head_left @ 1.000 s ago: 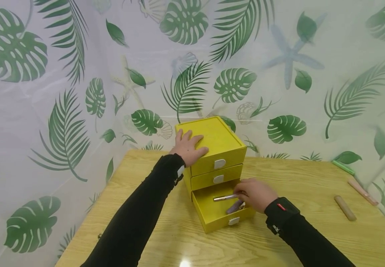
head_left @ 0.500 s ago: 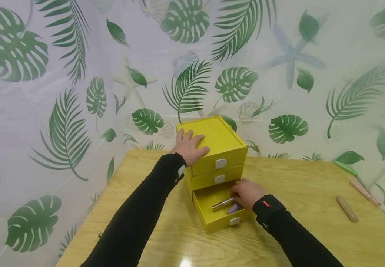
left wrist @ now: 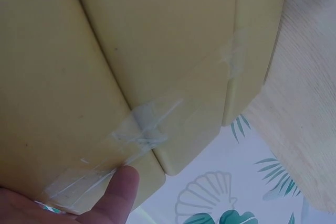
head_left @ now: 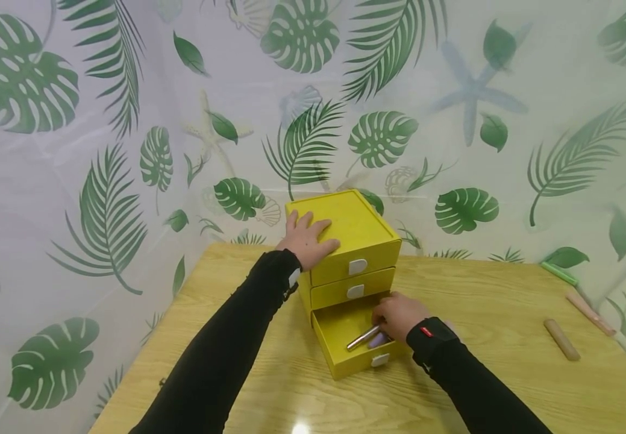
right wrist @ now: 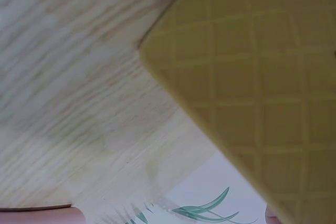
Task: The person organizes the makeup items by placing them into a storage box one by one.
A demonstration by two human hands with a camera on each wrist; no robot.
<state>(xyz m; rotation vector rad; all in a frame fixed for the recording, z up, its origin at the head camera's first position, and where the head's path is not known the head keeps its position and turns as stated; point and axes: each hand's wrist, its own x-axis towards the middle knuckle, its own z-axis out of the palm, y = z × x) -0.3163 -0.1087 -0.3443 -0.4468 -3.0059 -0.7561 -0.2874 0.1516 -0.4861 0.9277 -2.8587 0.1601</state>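
Observation:
A yellow drawer unit (head_left: 345,223) stands on the table, its bottom drawer (head_left: 330,343) pulled out. My left hand (head_left: 306,241) rests on the unit's top left edge, fingers spread. In the left wrist view, one finger (left wrist: 119,192) lies against the unit's taped side (left wrist: 173,77). My right hand (head_left: 402,316) reaches into the drawer's right part, fingers curled over the upper end of a slim silver pen (head_left: 361,339). The pen slants down toward the drawer's front left. Beside it is a purple object (head_left: 379,340), partly hidden by the hand. The gridded yellow drawer side (right wrist: 236,87) fills much of the right wrist view.
On the wooden table (head_left: 486,301) at the right lie a tan stick (head_left: 561,339), a pink stick (head_left: 589,312) and a green stick (head_left: 559,273). Two upper drawers with white tabs (head_left: 356,266) are closed. A leaf-patterned sheet (head_left: 313,144) hangs behind the table.
My right hand has moved left and deeper into the drawer. The silver pen has swung from nearly level to slanting, its free end lower. My left hand has stayed in place.

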